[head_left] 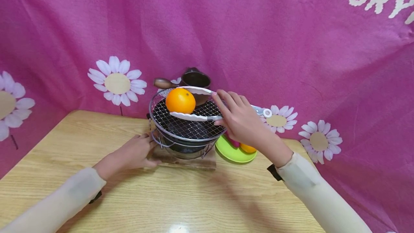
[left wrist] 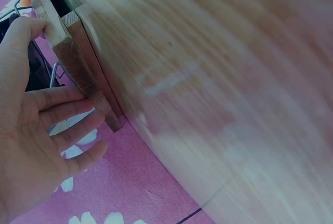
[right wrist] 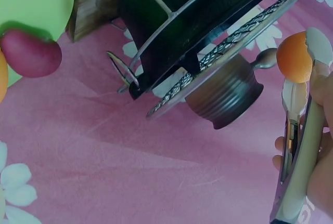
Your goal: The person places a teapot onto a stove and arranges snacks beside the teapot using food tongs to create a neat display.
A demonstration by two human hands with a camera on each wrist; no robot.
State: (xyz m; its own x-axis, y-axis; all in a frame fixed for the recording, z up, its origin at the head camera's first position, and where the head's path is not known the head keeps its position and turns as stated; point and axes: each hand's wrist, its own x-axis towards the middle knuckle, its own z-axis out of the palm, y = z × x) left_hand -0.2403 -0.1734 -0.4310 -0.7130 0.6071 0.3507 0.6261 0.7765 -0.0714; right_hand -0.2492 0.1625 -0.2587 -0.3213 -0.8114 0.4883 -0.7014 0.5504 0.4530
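Observation:
My right hand (head_left: 240,118) grips a pair of tongs (head_left: 191,117) with pale scalloped tips. Between those tips sits an orange (head_left: 180,101), held above the wire grate (head_left: 191,132) of a round tabletop grill (right wrist: 177,31); the right wrist view shows a gap under the fruit. My left hand (head_left: 137,151) is at the left end of the wooden base (head_left: 194,162) below the grill. Its thumb and straight fingers touch the board (left wrist: 78,63) around the corner, the outer fingers spread.
A dark brown pot (right wrist: 223,94) with a wooden side handle stands at the back of the grate. To the right, a green plate (head_left: 233,155) holds a purple-red rounded piece (right wrist: 32,52) and an orange-coloured fruit (head_left: 248,148). Pink flowered cloth (head_left: 226,28) hangs behind the wooden table (head_left: 181,193).

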